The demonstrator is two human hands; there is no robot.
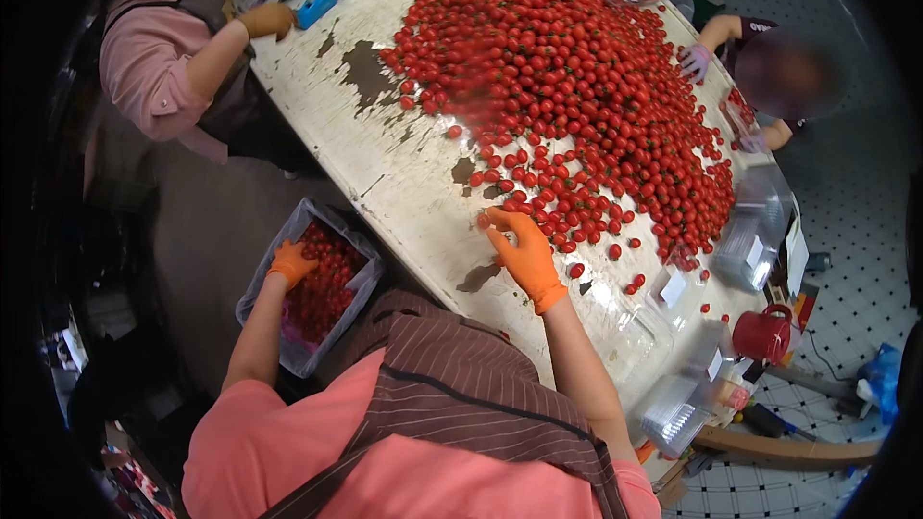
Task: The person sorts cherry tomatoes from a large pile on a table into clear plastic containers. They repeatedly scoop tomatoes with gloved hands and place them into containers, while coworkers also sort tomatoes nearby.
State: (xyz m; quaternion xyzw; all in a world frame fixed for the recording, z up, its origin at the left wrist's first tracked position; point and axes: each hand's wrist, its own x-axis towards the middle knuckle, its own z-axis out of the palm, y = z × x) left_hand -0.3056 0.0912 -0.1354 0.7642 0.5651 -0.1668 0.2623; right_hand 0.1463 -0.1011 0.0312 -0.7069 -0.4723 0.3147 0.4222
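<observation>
My left hand (292, 264), in an orange glove, is down inside a bin lined with clear plastic (249, 295), left of my body. Its fingers rest among the red cherry tomatoes (328, 267) there; whether they grip any is unclear. Over the table's near part is my right hand (530, 256), also gloved in orange, thumb and forefinger curved with a gap between them. A blurred cherry tomato (483, 220) shows right at those two fingertips; I cannot tell if it is pinched. Beyond this hand, a large heap of cherry tomatoes (562, 65) spreads over the white table (425, 231).
Stacked clear plastic trays (750, 238) and more clear trays (678, 411) line the right edge, with a red mug (762, 335) between. One co-worker's gloved hand (270, 20) is near a blue tape dispenser (316, 9); another's gloved hand (696, 61) touches the heap.
</observation>
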